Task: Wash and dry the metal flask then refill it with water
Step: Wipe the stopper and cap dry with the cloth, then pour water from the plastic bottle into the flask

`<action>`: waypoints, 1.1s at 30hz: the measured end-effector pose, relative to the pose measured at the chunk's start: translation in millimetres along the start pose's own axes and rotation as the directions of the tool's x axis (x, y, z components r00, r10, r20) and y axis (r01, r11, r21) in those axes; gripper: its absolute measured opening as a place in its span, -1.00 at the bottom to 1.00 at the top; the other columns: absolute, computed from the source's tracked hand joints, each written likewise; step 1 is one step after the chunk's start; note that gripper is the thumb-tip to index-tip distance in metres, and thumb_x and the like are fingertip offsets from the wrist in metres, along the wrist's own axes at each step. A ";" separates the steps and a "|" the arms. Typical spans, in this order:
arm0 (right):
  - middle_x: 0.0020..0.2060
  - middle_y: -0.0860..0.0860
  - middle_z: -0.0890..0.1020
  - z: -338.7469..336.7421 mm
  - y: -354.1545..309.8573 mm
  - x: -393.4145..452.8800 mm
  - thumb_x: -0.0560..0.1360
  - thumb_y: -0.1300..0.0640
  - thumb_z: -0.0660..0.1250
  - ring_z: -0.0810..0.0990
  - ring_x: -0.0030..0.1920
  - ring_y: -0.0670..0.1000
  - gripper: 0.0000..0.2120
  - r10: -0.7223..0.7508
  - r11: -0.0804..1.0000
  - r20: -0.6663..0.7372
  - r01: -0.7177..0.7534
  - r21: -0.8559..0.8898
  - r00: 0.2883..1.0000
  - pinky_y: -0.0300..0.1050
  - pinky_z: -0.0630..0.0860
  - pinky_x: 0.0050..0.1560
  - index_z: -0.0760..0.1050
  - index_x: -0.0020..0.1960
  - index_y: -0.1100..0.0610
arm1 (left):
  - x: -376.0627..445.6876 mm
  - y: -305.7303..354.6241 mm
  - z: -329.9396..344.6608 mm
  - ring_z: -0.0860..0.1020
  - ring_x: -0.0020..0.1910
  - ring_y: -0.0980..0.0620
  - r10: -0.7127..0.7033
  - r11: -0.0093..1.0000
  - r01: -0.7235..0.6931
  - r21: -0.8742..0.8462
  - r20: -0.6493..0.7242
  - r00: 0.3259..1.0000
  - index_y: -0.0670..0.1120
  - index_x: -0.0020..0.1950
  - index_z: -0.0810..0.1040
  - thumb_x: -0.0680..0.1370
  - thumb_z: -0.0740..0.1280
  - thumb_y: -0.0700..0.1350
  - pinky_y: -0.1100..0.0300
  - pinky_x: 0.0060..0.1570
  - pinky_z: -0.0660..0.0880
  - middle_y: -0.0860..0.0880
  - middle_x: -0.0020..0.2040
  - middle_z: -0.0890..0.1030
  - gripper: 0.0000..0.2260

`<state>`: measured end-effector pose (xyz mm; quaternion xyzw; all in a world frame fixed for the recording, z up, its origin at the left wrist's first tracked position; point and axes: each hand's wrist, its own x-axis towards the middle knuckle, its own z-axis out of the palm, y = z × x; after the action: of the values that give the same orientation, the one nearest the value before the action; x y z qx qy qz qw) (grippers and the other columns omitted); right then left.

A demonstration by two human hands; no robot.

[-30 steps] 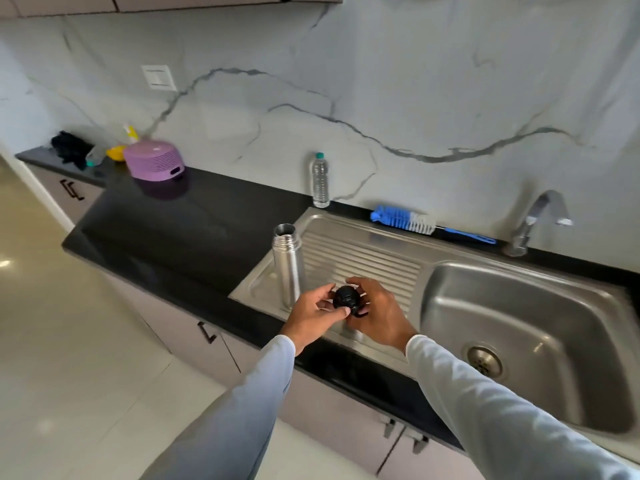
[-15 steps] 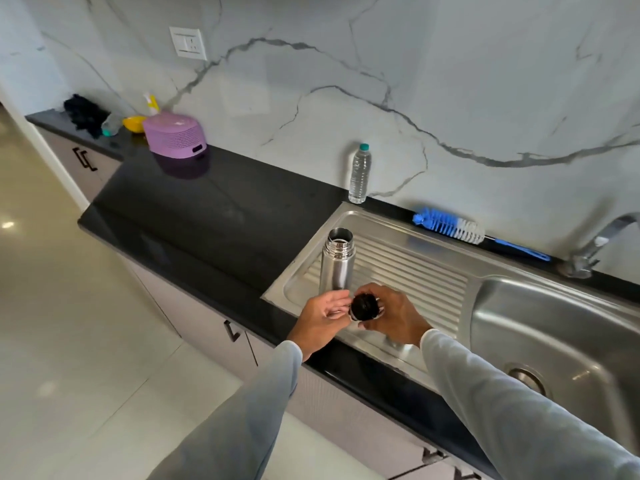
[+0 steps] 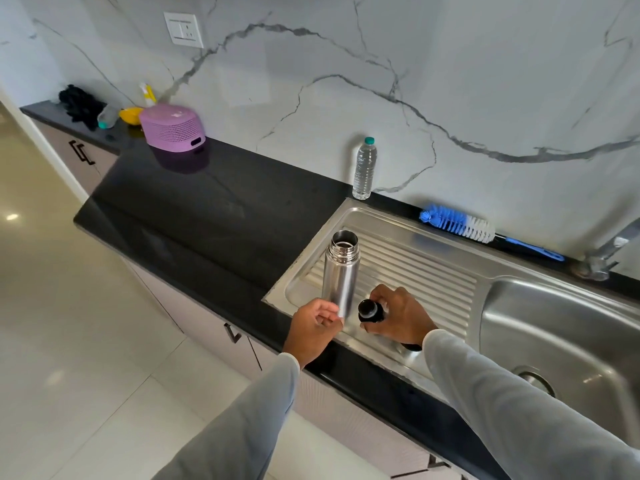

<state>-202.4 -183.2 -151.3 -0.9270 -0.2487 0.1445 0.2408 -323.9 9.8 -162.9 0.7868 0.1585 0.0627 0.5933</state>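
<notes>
The right hand (image 3: 398,317) was held low over the ribbed steel draining board (image 3: 422,271), its fingers curled round a small black round stopper (image 3: 370,311). The left hand (image 3: 313,329) was seen just beside it, fingers loosely bent and holding nothing, the fingertips (image 3: 332,311) touching or nearly touching the foot of the flask; which of the two could not be told. Both forearms were clad in pale grey sleeves (image 3: 502,393).

The tall cylindrical brushed-metal flask (image 3: 340,271) was stood upright and uncapped on the left end of the draining board, close to the board's raised left rim. Bare ridged steel lay behind and to the right of the flask, up to the edge of the stainless steel sink basin (image 3: 561,327).

A blue and white bottle brush (image 3: 457,225) was laid along the back ledge, with a chrome tap (image 3: 606,251) at its far end. A clear plastic water bottle with a teal cap (image 3: 363,169) was stood against the marbled wall, well behind the flask. On the glossy black countertop (image 3: 214,209) to the left, well apart, an upturned lilac perforated plastic basket (image 3: 171,129) was seen.
</notes>
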 end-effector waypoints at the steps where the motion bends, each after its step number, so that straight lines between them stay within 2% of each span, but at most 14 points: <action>1: -0.05 -0.06 0.60 0.5 0.9 1.0 0.15 -0.31 0.46 0.57 -0.04 0.00 -0.44 -0.001 1.000 0.014 0.001 0.011 1.000 -0.08 0.56 0.01 0.39 0.06 -0.19 | 1.7 -3.4 -1.2 0.64 -0.08 0.02 0.000 0.999 0.001 0.043 -0.010 1.000 -0.10 0.08 0.62 0.50 0.52 -0.21 0.30 -0.04 0.59 -0.03 -0.08 0.68 -0.81; 5: -0.09 -0.08 0.63 2.6 3.5 2.6 0.22 -0.13 0.52 0.61 -0.10 0.00 -0.52 -0.016 1.000 0.070 0.016 0.004 0.997 -0.12 0.60 -0.09 0.40 0.04 -0.09 | 8.5 -16.7 -8.5 0.62 -0.19 0.03 -0.022 0.982 0.036 0.185 -0.079 0.997 -0.06 -0.11 0.61 0.48 0.55 -0.06 0.11 -0.07 0.60 0.02 -0.20 0.66 -0.85; 7: -0.05 -0.06 0.61 4.1 2.7 3.3 0.21 -0.13 0.52 0.60 -0.08 0.01 -0.44 -0.021 1.000 0.092 0.022 -0.008 0.996 -0.08 0.61 -0.05 0.36 0.11 -0.09 | 11.8 -18.4 -11.3 0.59 -0.27 0.06 -0.018 0.970 0.039 0.239 -0.090 0.996 -0.04 -0.21 0.59 0.46 0.57 0.01 0.15 -0.16 0.57 0.04 -0.28 0.64 -0.78; 10: -0.01 -0.04 0.62 7.1 2.7 5.3 0.24 -0.11 0.54 0.60 -0.05 0.02 -0.38 -0.025 1.000 0.096 0.026 -0.006 0.995 -0.07 0.62 0.00 0.31 0.19 -0.10 | 16.9 -19.7 -16.7 0.58 -0.31 0.06 0.006 0.957 0.013 0.288 -0.065 0.998 0.00 -0.26 0.63 0.45 0.58 0.00 0.15 -0.18 0.57 0.06 -0.31 0.65 -0.82; 15: 0.04 -0.05 0.64 10.4 9.2 6.8 0.26 -0.13 0.56 0.60 0.00 0.03 -0.36 -0.031 0.999 0.111 0.032 -0.011 0.993 -0.03 0.61 0.06 0.27 0.20 -0.15 | 23.9 -21.4 -26.1 0.66 -0.23 0.06 0.017 0.953 -0.003 0.303 -0.045 0.999 -0.05 -0.15 0.77 0.45 0.59 -0.06 0.14 -0.07 0.62 0.08 -0.24 0.71 -0.92; 19: 0.08 -0.06 0.65 10.5 11.8 7.7 0.28 -0.21 0.54 0.60 0.03 0.03 -0.37 -0.034 0.998 0.119 0.039 -0.040 0.992 0.00 0.59 0.09 0.26 0.20 -0.18 | 30.4 -17.6 -31.6 0.65 -0.18 0.09 0.053 0.940 -0.034 0.340 -0.048 0.997 -0.10 -0.06 0.76 0.53 0.51 -0.06 0.16 -0.06 0.60 0.06 -0.17 0.72 -0.89; 22: 0.13 -0.06 0.62 9.9 12.6 7.3 0.28 -0.26 0.53 0.59 0.07 0.04 -0.34 -0.031 0.998 0.143 0.039 -0.057 0.989 0.01 0.57 0.12 0.26 0.23 -0.21 | 32.2 -9.7 -36.6 0.63 -0.17 0.13 0.075 0.927 -0.029 0.374 -0.110 0.991 -0.10 0.02 0.74 0.59 0.43 -0.06 0.23 -0.09 0.53 0.08 -0.15 0.68 -0.85; 25: 0.18 -0.12 0.57 -0.5 11.7 9.9 0.24 -0.37 0.50 0.58 0.14 -0.01 -0.28 -0.034 0.999 0.142 0.038 -0.023 0.989 -0.01 0.54 0.20 0.30 0.29 -0.20 | 40.2 -2.4 -46.1 0.62 -0.17 0.16 0.086 0.917 -0.020 0.398 -0.149 0.985 -0.06 0.09 0.72 0.59 0.42 -0.03 0.21 -0.05 0.57 0.10 -0.09 0.68 -0.84; 29: 0.15 -0.14 0.58 -24.8 15.2 23.3 0.31 -0.40 0.45 0.59 0.10 -0.07 -0.37 -0.041 0.998 0.090 0.045 -0.041 0.995 -0.06 0.57 0.18 0.41 0.27 -0.16 | 59.1 9.6 -63.4 0.63 -0.17 0.16 0.095 0.902 -0.023 0.432 -0.146 0.985 -0.01 0.11 0.71 0.58 0.43 -0.02 0.22 -0.06 0.59 0.11 -0.04 0.69 -0.84; 31: 0.10 -0.15 0.61 -39.4 15.3 32.7 0.35 -0.43 0.39 0.60 0.06 -0.09 -0.44 -0.050 0.997 0.020 0.051 -0.063 0.999 -0.08 0.57 0.13 0.49 0.20 -0.13 | 72.6 19.8 -72.3 0.62 -0.15 0.16 0.112 0.896 -0.031 0.444 -0.156 0.981 0.00 0.14 0.70 0.56 0.44 -0.03 0.15 -0.01 0.62 0.13 -0.06 0.68 -0.83; 33: 0.07 -0.14 0.64 -54.7 13.6 44.1 0.41 -0.36 0.40 0.62 0.03 -0.07 -0.53 -0.060 0.996 -0.050 0.057 -0.063 0.997 -0.08 0.58 0.12 0.55 0.16 -0.07 | 89.1 33.3 -79.8 0.62 -0.13 0.17 0.126 0.881 -0.037 0.472 -0.159 0.979 0.00 0.17 0.69 0.55 0.44 -0.03 0.13 0.00 0.61 0.15 -0.06 0.68 -0.80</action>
<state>-139.1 -190.6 -118.8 -0.9297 -0.2738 0.1053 0.2226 -257.0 103.3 -116.1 0.9029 0.1899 0.1206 0.3662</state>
